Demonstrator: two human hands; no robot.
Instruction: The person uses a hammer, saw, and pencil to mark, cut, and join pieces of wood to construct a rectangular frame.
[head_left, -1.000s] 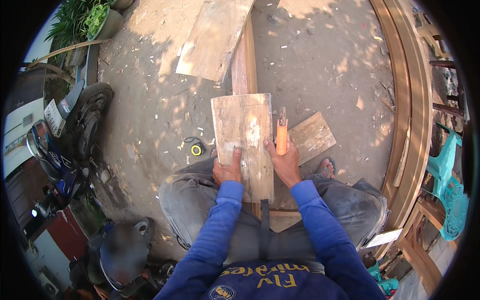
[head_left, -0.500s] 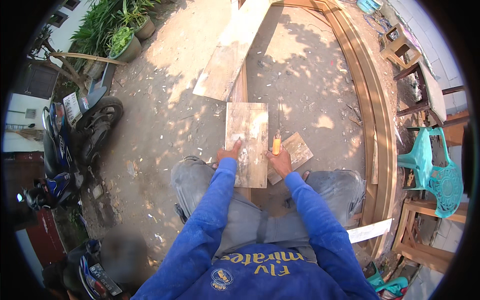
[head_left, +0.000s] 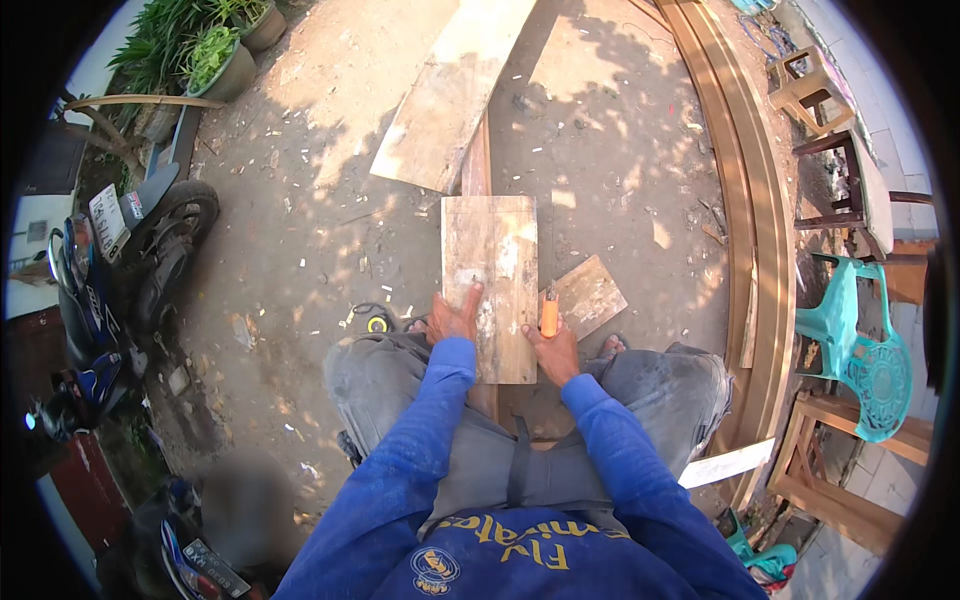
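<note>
A short, pale, stained wooden board point(head_left: 505, 235) lies lengthwise in front of me, across a narrow wooden beam point(head_left: 477, 165). My left hand point(head_left: 452, 318) is on its left edge, thumb over the top face, other fingers partly hidden at the side. By the right edge, my right hand point(head_left: 553, 348) is closed around an orange-handled tool point(head_left: 549, 315) pointing away from me. Its blade or shaft barely shows, so its kind is unclear. The thumb of that hand touches the board's edge. A smaller wooden offcut point(head_left: 590, 300) lies just right of the tool.
A longer plank point(head_left: 455, 100) lies ahead. Long brown timber frames point(head_left: 755, 220) run along the right, with a turquoise plastic chair point(head_left: 850, 320) and stools beyond. A yellow tape measure point(head_left: 377, 324) rests by my left knee. A motorcycle point(head_left: 150, 240) and potted plants point(head_left: 225, 70) stand left.
My view has shifted slightly, and the tape measure now shows beside my left knee. The right hand and tool sit a little lower; the tool's thin shaft, plain before, hardly shows.
</note>
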